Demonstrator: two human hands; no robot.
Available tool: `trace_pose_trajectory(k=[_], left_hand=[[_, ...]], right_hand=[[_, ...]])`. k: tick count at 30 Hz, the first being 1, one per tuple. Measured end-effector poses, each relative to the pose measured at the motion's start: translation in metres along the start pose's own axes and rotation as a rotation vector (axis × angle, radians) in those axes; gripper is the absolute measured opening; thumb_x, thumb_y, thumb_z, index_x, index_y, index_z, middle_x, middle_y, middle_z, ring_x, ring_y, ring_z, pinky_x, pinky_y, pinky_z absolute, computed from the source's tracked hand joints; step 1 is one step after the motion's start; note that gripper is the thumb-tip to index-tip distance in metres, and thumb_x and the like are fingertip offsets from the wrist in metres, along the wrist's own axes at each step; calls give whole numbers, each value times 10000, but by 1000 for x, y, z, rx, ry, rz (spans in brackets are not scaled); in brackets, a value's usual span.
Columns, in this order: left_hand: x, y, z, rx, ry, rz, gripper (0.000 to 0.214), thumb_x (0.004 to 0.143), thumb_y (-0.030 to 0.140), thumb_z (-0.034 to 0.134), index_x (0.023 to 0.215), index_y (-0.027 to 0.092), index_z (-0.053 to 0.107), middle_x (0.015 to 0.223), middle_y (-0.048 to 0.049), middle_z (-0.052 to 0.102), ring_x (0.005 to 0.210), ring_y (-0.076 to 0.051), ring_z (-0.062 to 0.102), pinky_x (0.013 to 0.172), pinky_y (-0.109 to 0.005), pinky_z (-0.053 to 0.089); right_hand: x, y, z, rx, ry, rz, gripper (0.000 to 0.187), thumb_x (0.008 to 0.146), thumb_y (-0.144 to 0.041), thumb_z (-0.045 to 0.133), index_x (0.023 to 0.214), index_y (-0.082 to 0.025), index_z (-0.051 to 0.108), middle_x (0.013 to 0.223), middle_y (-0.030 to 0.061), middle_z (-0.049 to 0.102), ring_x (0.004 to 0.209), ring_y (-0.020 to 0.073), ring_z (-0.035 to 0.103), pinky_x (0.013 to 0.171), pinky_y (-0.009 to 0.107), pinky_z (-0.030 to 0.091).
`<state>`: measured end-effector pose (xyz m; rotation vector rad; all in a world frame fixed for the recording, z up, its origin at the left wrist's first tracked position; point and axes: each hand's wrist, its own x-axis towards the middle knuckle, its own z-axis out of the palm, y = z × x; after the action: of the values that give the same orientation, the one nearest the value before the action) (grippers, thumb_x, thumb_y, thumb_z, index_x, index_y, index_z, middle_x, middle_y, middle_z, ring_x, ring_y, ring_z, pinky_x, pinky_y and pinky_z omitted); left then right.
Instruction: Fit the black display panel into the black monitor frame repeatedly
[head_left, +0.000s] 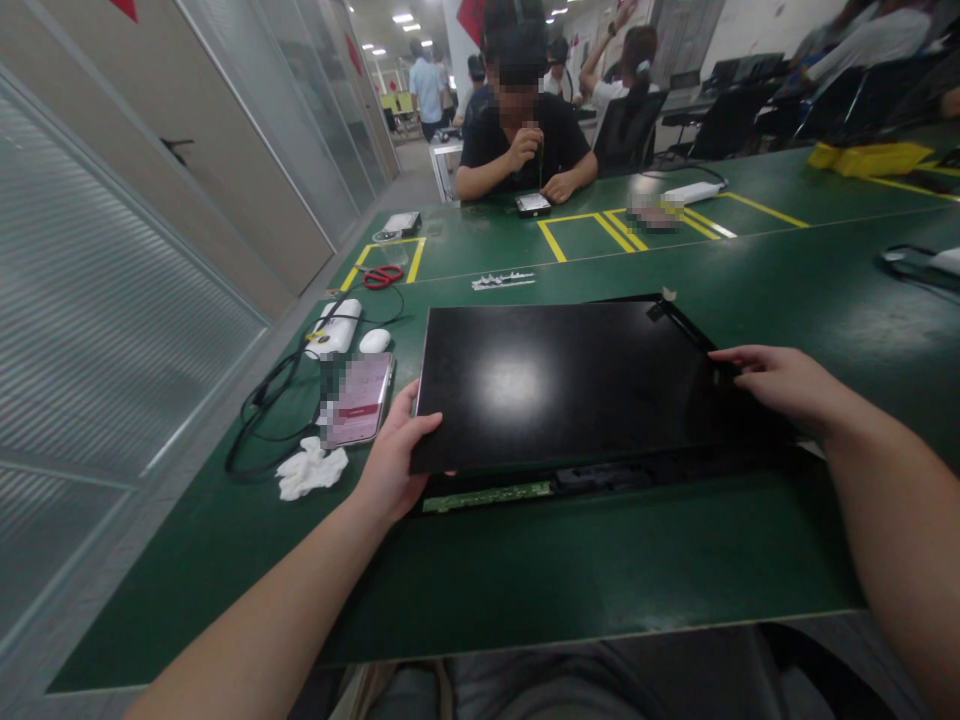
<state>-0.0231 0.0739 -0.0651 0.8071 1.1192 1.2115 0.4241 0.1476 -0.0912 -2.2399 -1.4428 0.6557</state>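
A large black glossy display panel (570, 380) lies on the green table (600, 570), slightly raised over a dark back frame; a green circuit strip (487, 496) shows under its near edge. My left hand (394, 460) grips the panel's near left corner, thumb on top. My right hand (780, 385) holds the panel's right edge, fingers curled over it beside a black bracket (679, 320).
Left of the panel lie a phone (358, 400), a white crumpled glove (309, 468), a white mouse (374, 341), a white box with black cables (334, 330) and red scissors (382, 276). A person in black sits across the table. Yellow tape marks squares (585, 235).
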Motion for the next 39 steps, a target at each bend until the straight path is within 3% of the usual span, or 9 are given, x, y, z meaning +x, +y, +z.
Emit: trace_pose_trajectory(k=[9,13,17,39], left_hand=[[2,5,-3,-53,-108,-69,690,733,188,612,1415,222,508,829,-16,645,503,-165,600,332,-256,510],[0,4,0,40,-49,-71,567,823,265,643,1379,226,533,833,-14,655,512,-164,612,328,-239,486],[0,1,3,112,15,-84,588,799,207,692,1365,230,534,831,-8,668,469,-135,584,320,-215,462],[5,0,-3,115,6,-90,598,754,203,718,1328,259,563,860,-1,698,475,-126,590,319,-193,432]], right_hand=[[4,5,1,43,-17,8,568,692,-103,551,1230,-176,719,949,77,721,744,162,627,691,263,471],[6,7,2,36,3,3,558,675,-100,549,1195,-180,735,925,71,722,736,161,616,679,263,461],[5,7,2,46,-8,6,579,678,-104,546,1226,-173,722,906,77,726,715,164,624,650,262,465],[5,6,-1,30,8,-32,511,656,-123,544,1120,-190,747,948,75,728,802,185,645,763,303,496]])
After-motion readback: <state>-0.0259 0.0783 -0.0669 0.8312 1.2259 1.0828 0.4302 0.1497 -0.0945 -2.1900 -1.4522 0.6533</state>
